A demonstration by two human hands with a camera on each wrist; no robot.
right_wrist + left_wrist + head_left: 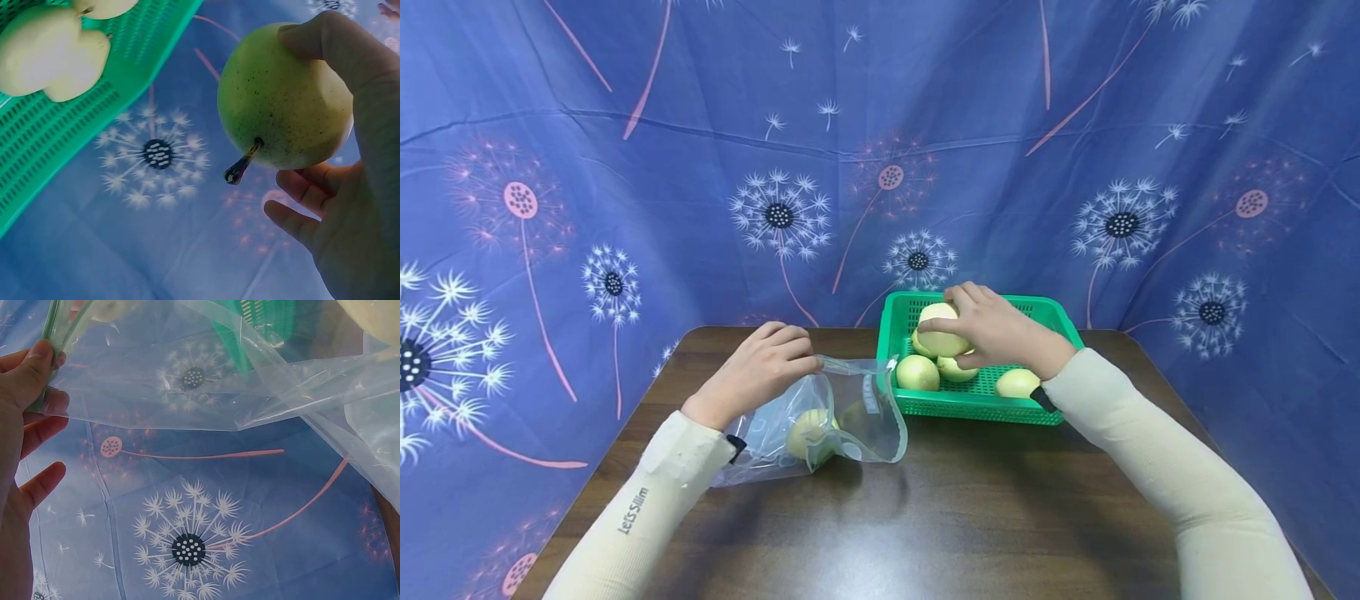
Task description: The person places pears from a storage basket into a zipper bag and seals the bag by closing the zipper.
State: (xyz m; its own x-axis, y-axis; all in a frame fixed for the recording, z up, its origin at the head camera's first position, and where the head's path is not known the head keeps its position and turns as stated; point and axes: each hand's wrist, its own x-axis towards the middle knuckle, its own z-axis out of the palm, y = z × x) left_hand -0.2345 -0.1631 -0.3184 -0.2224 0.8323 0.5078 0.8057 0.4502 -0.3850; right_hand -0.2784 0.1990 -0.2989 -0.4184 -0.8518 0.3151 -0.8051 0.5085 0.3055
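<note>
My right hand [1000, 333] holds a pale green pear [284, 103] just above the green basket [977, 408]; the right wrist view shows its speckled skin and dark stem. Thumb and fingers lie on opposite sides of the fruit. With thumb and fingertips, my left hand [758, 377] pinches the edge of a clear plastic bag [880, 429], which lies on its side with its mouth toward the basket. A pear [808, 433] shows through the film. Inside the basket sit several more pears [917, 373], with one pear [1017, 383] apart at the right.
Beneath everything is a dark brown wooden table [925, 517]. A blue cloth [850, 125] printed with dandelions hangs behind it and at both sides. The basket stands near the table's back edge, right of the bag.
</note>
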